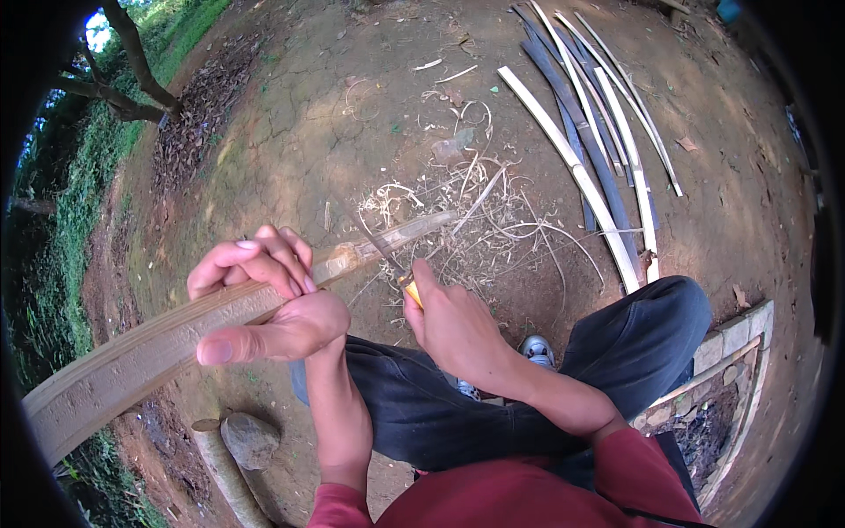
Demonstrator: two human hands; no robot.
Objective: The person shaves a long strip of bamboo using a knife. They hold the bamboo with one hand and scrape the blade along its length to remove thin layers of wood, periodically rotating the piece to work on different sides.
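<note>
The left hand [264, 304] is wrapping around a long split bamboo slat [167, 343], its fingers curling over the top edge and the thumb stretching along the near side, so the hand is clamped firmly on the slat about midway along the visible length. From that grip the slat is running 2 ways: its broad, pale, grainy end is reaching down toward the lower left of the view, and its narrower, shaved tip is pointing up and right, ending above the litter on the ground. The right hand [453, 326] is closing tight around the yellow handle of a knife [400, 268], whose thin dark blade is angling up and left to meet the slat just beyond the left fingers. The slat's cut face is looking flat, fibrous and light tan, with a paler freshly pared stretch near the blade. Curly, stringy bamboo shavings [475, 216] are lying in a loose tangle on the bare brown dirt past the tip. Farther off, at upper right, a bundle of bamboo strips [585, 132] is lying on the dirt, some creamy white and some dark grey, all thin and gently bowed. The person's dark trousers [528, 378] are crossing under both forearms, and a rounded grey stone [251, 438] is sitting beside a bamboo pole [224, 471] at lower left
</note>
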